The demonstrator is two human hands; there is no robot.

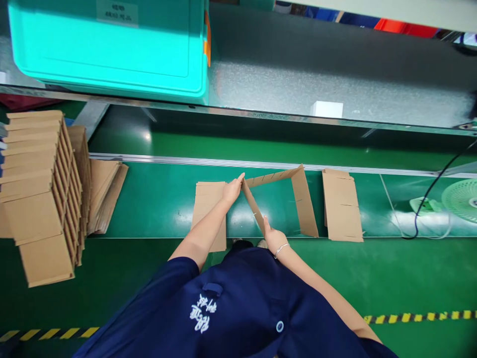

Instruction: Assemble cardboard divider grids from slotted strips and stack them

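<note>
A slotted cardboard strip, folded at its corners into an open frame, stands on edge on the green bench. My left hand is closed on its far left corner, thumb along the top edge. Lower down, my right hand grips the near end of the same strip, with the index finger along it. Beside my left forearm lies a flat cardboard piece, partly covered by the arm. To the right of the frame rests a small stack of flat slotted cardboard pieces.
Tall cardboard stacks stand at the left, with loose flat sheets next to them. A turquoise lidded box and a small white block sit on the raised shelf. A black cable and a green fan are at the right.
</note>
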